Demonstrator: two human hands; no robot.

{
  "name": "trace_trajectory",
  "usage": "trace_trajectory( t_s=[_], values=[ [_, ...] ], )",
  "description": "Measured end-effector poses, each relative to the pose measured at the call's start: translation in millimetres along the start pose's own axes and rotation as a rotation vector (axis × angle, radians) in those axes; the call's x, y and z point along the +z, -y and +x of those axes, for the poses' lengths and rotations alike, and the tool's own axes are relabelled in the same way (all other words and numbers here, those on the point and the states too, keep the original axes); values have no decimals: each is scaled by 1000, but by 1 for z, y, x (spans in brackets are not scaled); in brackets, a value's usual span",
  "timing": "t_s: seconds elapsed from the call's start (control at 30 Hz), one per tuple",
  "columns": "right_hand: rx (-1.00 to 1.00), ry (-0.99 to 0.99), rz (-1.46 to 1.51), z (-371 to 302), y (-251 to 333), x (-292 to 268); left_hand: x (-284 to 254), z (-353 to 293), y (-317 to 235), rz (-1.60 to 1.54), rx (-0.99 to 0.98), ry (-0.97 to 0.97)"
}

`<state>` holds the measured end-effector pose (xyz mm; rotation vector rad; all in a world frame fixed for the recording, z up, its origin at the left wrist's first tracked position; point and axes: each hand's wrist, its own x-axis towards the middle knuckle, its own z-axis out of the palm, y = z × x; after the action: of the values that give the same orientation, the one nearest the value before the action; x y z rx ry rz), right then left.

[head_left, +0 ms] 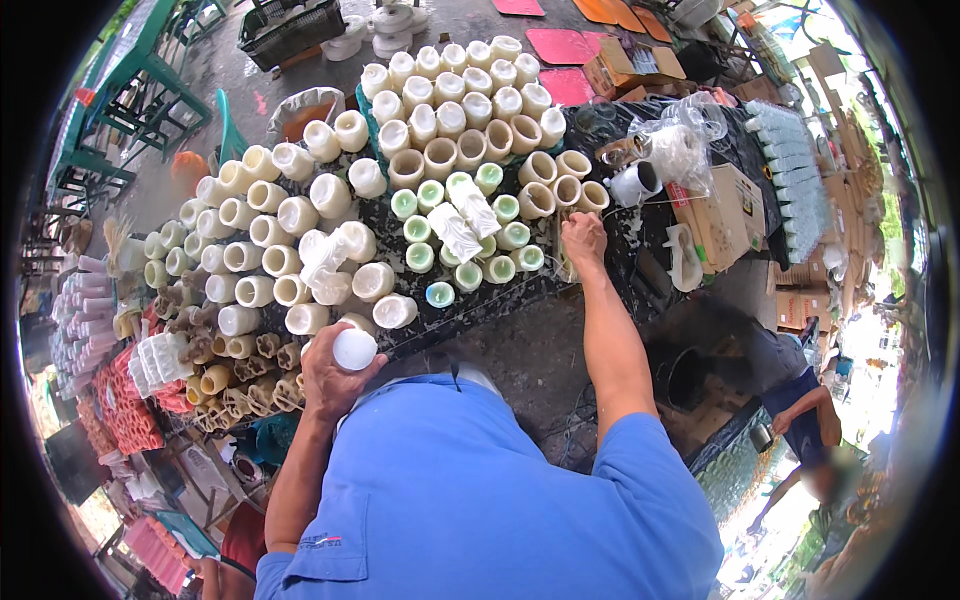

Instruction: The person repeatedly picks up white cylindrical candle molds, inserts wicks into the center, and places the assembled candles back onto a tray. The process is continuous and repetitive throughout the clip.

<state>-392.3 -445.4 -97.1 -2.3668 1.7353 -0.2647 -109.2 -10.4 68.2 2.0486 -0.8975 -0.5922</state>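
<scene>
My left hand [328, 372] is wrapped round a white candle [355, 349] with a smooth, pale round end, held at the near edge of the table. On the right, the fingers of my right hand [584, 240] are curled together just below several hollow tan wax cups [537, 199]. A narrow tan piece [563, 262] shows beside those fingers; whether they grip it or something smaller I cannot make out. Between my hands stand green candles in glasses [469, 276], with white wrapped bundles [456, 232] lying over some of them.
Many cream wax cylinders [269, 231] cover the table's left side, with a white crumpled bag [327, 265] among them. Further back are more white candles [450, 119]. A cardboard box [738, 216] and stacked clear glasses [788, 180] stand right. A co-worker [800, 400] holds a metal cup [761, 437].
</scene>
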Motion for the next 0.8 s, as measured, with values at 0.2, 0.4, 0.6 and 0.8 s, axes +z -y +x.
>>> trace_trajectory(
  t_s=[0.2,0.4,0.6,0.8],
  values=[
    [116,74,158,21,-16,6,-7,-6,3,34,-20,-10],
    [213,122,883,37,-50,-26,-9,-11,14,-6,-79,7],
    [220,37,1238,32,-59,-50,-2,-4,8,-30,7,-40],
    [318,-123,1733,15,-20,-97,-10,12,-14,-44,-6,142]
  ],
)
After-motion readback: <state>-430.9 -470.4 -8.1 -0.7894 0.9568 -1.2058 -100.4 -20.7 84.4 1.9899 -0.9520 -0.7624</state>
